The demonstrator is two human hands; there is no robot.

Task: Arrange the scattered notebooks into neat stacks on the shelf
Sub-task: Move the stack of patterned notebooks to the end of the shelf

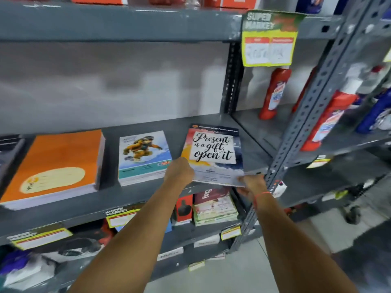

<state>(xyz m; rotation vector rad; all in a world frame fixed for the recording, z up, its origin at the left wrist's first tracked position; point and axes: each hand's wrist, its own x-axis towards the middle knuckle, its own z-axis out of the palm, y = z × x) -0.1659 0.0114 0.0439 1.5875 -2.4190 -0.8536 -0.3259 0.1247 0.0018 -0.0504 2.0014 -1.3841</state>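
Three lots of notebooks lie on the grey shelf (137, 193). At the left is a thick orange stack (57, 161). In the middle is a smaller stack with a snowboarder cover (143, 155). At the right lies a notebook reading "Present is a gift, open it" (213, 153), its near edge over the shelf's front lip. My left hand (179, 171) grips its near left corner. My right hand (251, 183) pinches its near right corner, close to the upright post.
A perforated grey post (296, 140) stands just right of my right hand. Red bottles (275, 94) fill the neighbouring bay. A price tag (269, 39) hangs from the shelf above. The lower shelf holds more notebooks (213, 208) and boxes. A dark stack (8, 151) sits at far left.
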